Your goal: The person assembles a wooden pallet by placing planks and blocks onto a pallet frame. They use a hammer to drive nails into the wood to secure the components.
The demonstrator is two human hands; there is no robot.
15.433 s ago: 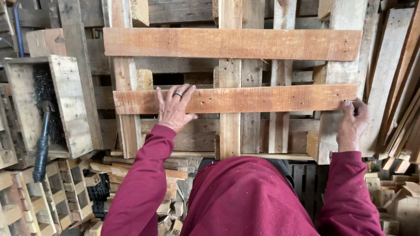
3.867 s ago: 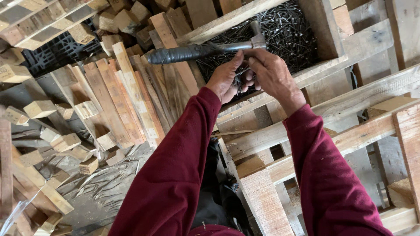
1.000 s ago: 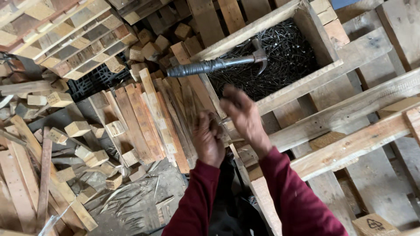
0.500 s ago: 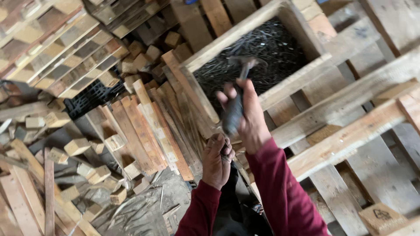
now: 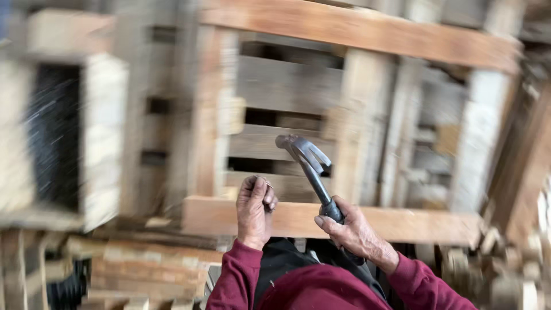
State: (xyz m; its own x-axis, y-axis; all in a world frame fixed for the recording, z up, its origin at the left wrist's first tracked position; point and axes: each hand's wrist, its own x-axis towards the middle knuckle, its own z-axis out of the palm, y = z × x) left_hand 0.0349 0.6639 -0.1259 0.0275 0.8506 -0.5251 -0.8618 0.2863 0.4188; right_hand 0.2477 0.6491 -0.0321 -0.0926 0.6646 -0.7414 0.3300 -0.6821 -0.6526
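My right hand (image 5: 350, 229) grips the dark handle of a claw hammer (image 5: 309, 163), its steel head raised above the near plank of a wooden pallet (image 5: 298, 221). My left hand (image 5: 255, 209) is closed with the fingers curled, apparently pinching small nails, just above that same plank to the left of the hammer. Both arms wear dark red sleeves. The whole view is smeared by motion.
A wooden box of dark nails (image 5: 54, 138) stands at the left. More pallet planks (image 5: 356, 28) run across the top and upright slats (image 5: 367, 120) between them. Stacked wood pieces (image 5: 143, 275) lie at the lower left and timber leans at the right (image 5: 516, 172).
The view has swung from the nail box and wood pile back to the pallet. My right hand has lifted the hammer off the box and carried it over the near plank.
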